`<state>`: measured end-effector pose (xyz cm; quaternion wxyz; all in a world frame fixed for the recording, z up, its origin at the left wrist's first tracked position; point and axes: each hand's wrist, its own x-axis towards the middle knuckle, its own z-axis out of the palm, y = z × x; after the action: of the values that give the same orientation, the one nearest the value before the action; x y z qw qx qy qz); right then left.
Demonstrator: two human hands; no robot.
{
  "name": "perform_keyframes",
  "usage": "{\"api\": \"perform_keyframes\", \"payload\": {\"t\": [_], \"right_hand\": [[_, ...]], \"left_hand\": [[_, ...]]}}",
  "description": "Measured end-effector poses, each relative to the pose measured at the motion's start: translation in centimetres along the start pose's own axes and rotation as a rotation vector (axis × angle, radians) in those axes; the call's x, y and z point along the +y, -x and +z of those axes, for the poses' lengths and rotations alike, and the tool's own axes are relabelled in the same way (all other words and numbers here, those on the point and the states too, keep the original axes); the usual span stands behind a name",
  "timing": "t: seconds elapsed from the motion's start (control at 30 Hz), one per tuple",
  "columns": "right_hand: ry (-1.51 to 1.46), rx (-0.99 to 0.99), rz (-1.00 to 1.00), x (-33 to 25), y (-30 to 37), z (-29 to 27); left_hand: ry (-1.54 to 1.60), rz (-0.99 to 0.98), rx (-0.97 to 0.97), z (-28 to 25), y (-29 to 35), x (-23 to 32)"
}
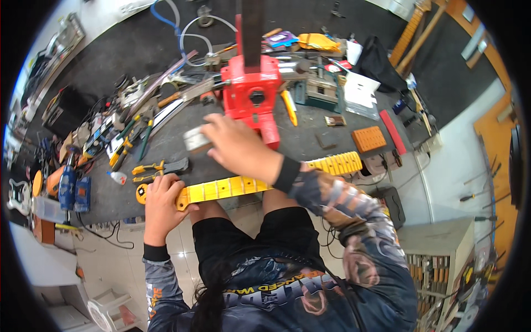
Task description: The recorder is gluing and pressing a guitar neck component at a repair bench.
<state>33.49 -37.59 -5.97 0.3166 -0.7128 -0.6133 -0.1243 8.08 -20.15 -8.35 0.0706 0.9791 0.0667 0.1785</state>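
Head view: yellow guitar neck (221, 190) lies crosswise along near edge of dark bench (108, 210). Left hand (165, 202) clamped on neck's headstock end. Right hand (238, 146) farther in, fingers and thumb closed on pale block (194, 139). Red vise (253, 83) beyond; yellow-handled pliers (150, 167) beside left hand.

A red metal vise (251, 83) stands on the dark surface (116, 200). An orange rectangular block (369, 139) lies beside a flat red bar (392, 131).
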Motion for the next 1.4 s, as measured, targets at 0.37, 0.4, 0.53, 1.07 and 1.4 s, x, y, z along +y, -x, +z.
{"api": "perform_keyframes", "payload": {"t": [0.37,0.4,0.53,1.07,1.4], "right_hand": [[0.759,0.061,0.905,21.5,20.2,-23.8],[0.795,-0.022,1.087,24.5,24.6,-26.6],[0.660,-0.137,1.294,30.3,34.3,-30.7],[0.102,-0.202,0.336,6.9,13.8,-21.0],[0.089,-0.258,0.025,8.7,4.8,-10.0]], "left_hand": [[-0.049,-0.030,-0.001,-0.1,0.9,-0.1],[-0.039,-0.027,0.003,0.1,0.5,-0.1],[-0.009,-0.005,0.006,0.8,-0.5,0.1],[-0.028,-0.014,-0.006,0.0,0.7,-0.7],[0.008,-0.003,0.035,0.3,0.8,-0.7]]}}
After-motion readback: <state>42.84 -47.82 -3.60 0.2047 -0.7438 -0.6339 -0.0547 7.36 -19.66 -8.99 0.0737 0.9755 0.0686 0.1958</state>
